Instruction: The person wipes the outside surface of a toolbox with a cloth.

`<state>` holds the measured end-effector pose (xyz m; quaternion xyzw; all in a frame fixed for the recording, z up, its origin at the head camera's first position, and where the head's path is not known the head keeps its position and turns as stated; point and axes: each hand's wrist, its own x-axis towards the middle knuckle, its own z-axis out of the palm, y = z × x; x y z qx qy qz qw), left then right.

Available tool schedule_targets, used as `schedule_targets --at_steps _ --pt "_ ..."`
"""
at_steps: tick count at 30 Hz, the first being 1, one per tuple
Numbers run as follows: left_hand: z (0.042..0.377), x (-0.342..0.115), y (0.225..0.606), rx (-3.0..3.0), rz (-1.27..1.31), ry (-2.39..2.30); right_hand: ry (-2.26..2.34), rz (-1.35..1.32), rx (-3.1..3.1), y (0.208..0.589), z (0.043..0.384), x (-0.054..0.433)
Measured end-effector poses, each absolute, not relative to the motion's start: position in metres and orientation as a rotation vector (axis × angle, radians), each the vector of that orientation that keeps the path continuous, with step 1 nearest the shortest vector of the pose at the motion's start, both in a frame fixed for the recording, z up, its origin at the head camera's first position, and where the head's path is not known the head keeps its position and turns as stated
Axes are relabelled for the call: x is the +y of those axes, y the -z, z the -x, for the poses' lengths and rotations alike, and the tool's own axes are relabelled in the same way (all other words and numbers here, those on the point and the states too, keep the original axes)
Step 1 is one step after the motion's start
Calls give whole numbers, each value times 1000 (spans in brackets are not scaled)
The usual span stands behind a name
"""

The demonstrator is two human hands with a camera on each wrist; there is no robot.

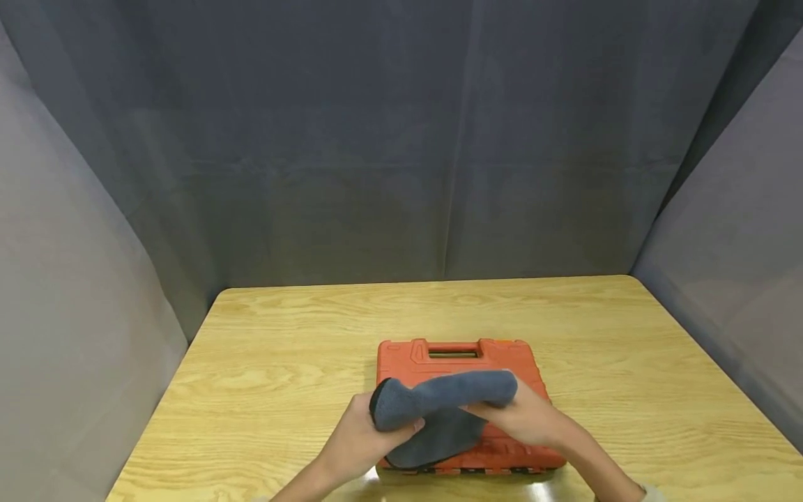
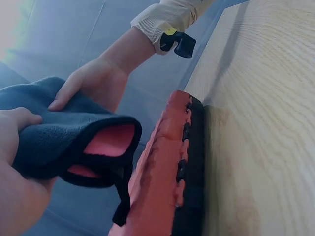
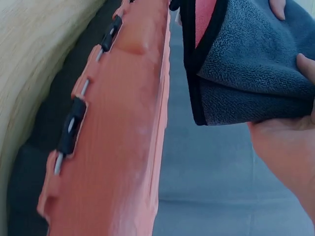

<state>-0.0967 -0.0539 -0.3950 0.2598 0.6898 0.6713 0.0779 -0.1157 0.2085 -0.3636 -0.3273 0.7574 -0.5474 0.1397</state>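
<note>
Both hands hold a folded grey-blue cloth (image 1: 448,392) with black edging above a red plastic case (image 1: 514,359). My left hand (image 1: 360,436) grips the cloth's left end, thumb on the near side. At the other end my right hand (image 1: 527,415) pinches it between thumb and fingers. Pink lining shows inside the folds of the cloth (image 2: 54,132) in the left wrist view, and a short black loop hangs from its edge. The case (image 3: 108,123) lies flat, its handle toward the far side and its black hinge or latch parts along the near side.
The case rests on a light wood-grain table (image 1: 282,348). A dark grey curtain (image 1: 351,174) hangs behind the table, with paler fabric walls (image 1: 69,279) at both sides. A small black device (image 2: 179,44) is strapped at the right sleeve cuff.
</note>
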Motion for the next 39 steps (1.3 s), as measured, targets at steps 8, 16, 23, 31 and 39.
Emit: schedule_targets --at_steps 8,16,23,31,39 --pt "104 -51 407 1825 -777 -2151 1562 784 2325 353 113 237" --pt "108 -48 417 1853 -690 -2133 1518 745 2450 341 115 256" --pt "108 -51 429 1794 -667 -2093 1436 513 2687 329 113 280" --pt "104 -49 433 1788 -609 -1981 1380 255 2962 321 118 320" --pt "105 -48 434 1795 -634 -1958 1268 -120 3093 330 131 360"
